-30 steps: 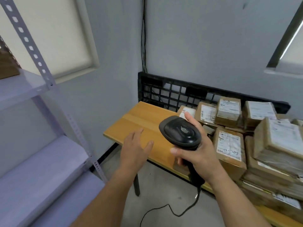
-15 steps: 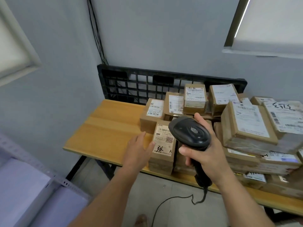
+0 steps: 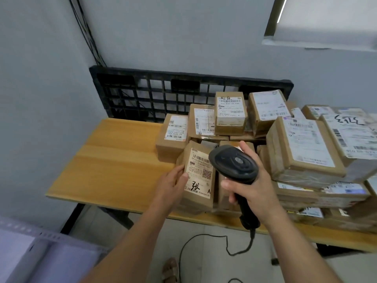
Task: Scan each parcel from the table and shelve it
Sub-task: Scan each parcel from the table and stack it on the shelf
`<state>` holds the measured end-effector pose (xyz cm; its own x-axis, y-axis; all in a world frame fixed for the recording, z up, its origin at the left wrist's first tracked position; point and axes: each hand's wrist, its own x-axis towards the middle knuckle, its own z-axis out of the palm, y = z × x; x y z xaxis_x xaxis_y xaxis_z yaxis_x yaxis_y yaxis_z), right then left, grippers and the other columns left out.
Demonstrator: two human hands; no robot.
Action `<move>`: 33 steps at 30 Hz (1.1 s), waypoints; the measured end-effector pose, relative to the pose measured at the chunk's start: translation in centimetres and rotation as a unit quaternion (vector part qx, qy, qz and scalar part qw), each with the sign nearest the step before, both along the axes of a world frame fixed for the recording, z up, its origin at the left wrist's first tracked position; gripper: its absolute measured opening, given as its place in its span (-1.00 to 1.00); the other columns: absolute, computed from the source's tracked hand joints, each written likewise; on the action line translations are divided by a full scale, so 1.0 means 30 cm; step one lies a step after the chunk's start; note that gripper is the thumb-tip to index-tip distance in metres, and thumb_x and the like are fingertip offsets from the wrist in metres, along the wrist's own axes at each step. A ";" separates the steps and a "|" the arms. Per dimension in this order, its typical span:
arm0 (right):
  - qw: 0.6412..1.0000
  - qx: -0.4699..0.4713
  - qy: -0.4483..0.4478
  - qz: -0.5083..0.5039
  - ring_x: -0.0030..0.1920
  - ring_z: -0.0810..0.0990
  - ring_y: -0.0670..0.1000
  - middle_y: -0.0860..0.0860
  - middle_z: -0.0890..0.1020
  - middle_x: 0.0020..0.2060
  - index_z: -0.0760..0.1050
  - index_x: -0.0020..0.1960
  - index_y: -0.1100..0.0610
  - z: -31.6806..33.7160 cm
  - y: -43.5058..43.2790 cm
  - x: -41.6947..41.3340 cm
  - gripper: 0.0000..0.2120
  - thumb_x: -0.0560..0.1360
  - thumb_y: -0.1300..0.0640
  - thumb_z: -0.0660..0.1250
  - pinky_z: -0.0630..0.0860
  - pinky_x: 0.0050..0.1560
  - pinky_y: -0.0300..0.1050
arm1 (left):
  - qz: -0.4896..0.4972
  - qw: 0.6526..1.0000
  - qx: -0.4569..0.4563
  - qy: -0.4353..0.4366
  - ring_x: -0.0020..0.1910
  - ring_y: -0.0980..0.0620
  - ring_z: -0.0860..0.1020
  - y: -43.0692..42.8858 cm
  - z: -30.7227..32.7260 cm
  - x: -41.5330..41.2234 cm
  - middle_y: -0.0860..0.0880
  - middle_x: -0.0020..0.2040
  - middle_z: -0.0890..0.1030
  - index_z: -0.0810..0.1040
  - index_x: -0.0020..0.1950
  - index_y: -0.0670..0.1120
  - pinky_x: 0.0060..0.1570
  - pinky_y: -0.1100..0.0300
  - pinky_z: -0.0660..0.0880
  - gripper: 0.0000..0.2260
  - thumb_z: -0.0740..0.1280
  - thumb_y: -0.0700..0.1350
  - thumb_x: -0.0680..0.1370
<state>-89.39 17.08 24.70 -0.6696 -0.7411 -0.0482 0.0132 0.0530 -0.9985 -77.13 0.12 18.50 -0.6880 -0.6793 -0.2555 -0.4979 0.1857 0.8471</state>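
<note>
A small brown parcel (image 3: 199, 176) with a white label and a handwritten mark stands tilted at the front of the pile on the wooden table (image 3: 114, 160). My left hand (image 3: 170, 186) grips its left edge, thumb on the label. My right hand (image 3: 255, 190) holds a black barcode scanner (image 3: 234, 162) by the handle. The scanner's head hovers just right of the label and hides the parcel's upper right corner.
Several labelled cardboard parcels (image 3: 302, 148) are stacked across the right half of the table. A black plastic pallet (image 3: 142, 92) leans against the wall behind. A grey metal shelf (image 3: 40, 252) is at the lower left. The scanner cable (image 3: 204, 242) trails on the floor.
My view swung right from the shelf to the table. My left hand reached the front parcel and took hold of its left edge. The scanner moved in over the parcel.
</note>
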 end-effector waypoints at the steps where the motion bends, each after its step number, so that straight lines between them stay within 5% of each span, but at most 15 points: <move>1: 1.000 0.002 -0.004 -0.003 -0.46 0.52 0.13 -0.07 0.68 -0.03 0.18 0.50 -0.20 -0.004 -0.001 -0.010 -0.06 0.35 0.46 0.47 0.57 -0.44 -0.05 | 0.008 0.999 0.030 0.025 0.09 0.00 0.54 0.002 -0.004 -0.002 -0.01 0.20 0.50 0.36 0.41 0.12 0.00 0.00 0.59 -0.65 0.18 0.07 0.62; 8: 1.000 -0.001 -0.028 0.007 -0.48 0.51 0.14 0.29 0.63 -0.10 0.20 0.40 -0.31 -0.020 -0.015 -0.036 -0.10 0.37 0.45 0.45 0.50 -0.50 -0.08 | 0.019 0.981 0.185 0.056 0.09 0.00 0.54 -0.002 -0.019 0.013 0.03 0.19 0.54 0.31 0.35 0.26 -0.01 -0.01 0.54 -0.71 0.14 0.08 0.64; 12: 0.999 0.007 -0.033 0.023 -0.47 0.52 0.11 0.20 0.67 -0.09 0.19 0.43 -0.28 -0.026 -0.015 -0.021 -0.10 0.37 0.44 0.46 0.52 -0.48 -0.10 | 0.036 0.966 0.256 0.029 0.05 0.09 0.49 -0.021 -0.028 0.017 0.05 0.27 0.47 0.01 0.54 0.21 -0.16 0.16 0.45 -0.38 0.23 0.17 0.56; 17: 0.999 0.007 -0.040 0.028 -0.48 0.52 0.10 0.13 0.66 -0.01 0.22 0.39 -0.30 -0.030 -0.015 -0.017 -0.11 0.37 0.45 0.45 0.52 -0.49 -0.12 | -0.019 0.958 0.284 -0.014 0.15 -0.02 0.50 -0.033 -0.023 0.008 -0.01 0.37 0.41 -0.12 0.54 0.26 0.07 0.02 0.52 -0.14 0.24 0.37 0.35; 22: 0.999 0.018 -0.035 0.031 -0.48 0.52 0.09 0.11 0.66 0.02 0.21 0.41 -0.29 -0.029 -0.013 -0.015 -0.11 0.37 0.44 0.46 0.52 -0.49 -0.12 | -0.034 0.959 0.277 -0.045 0.05 0.01 0.51 -0.062 0.020 0.024 0.08 0.14 0.48 -0.10 0.54 0.22 -0.14 0.12 0.51 -0.10 0.42 0.15 0.39; 27: 0.999 0.020 -0.034 0.028 -0.47 0.52 0.10 0.08 0.70 -0.07 0.18 0.50 -0.22 -0.004 -0.012 -0.015 -0.09 0.38 0.44 0.45 0.51 -0.49 -0.10 | -0.016 0.966 0.258 -0.017 0.07 -0.06 0.55 -0.039 0.044 0.069 -0.02 0.18 0.53 -0.09 0.52 0.25 -0.20 0.04 0.54 -0.08 0.47 -0.15 0.42; 33: 0.998 -0.019 -0.044 0.049 -0.45 0.52 0.15 0.09 0.69 -0.13 0.21 0.47 -0.27 0.095 0.035 0.052 -0.07 0.34 0.41 0.50 0.53 -0.47 -0.06 | 0.052 0.968 0.222 0.102 0.13 -0.05 0.57 -0.023 0.064 0.157 -0.08 0.25 0.56 -0.09 0.50 0.33 -0.13 -0.02 0.57 0.08 0.59 -0.09 0.26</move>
<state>-87.83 18.12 27.55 -0.5881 -0.8053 -0.0749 0.0983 0.0208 -0.9949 -72.41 -0.57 20.40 -0.6892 -0.6014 -0.4042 -0.3076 -0.2622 0.9147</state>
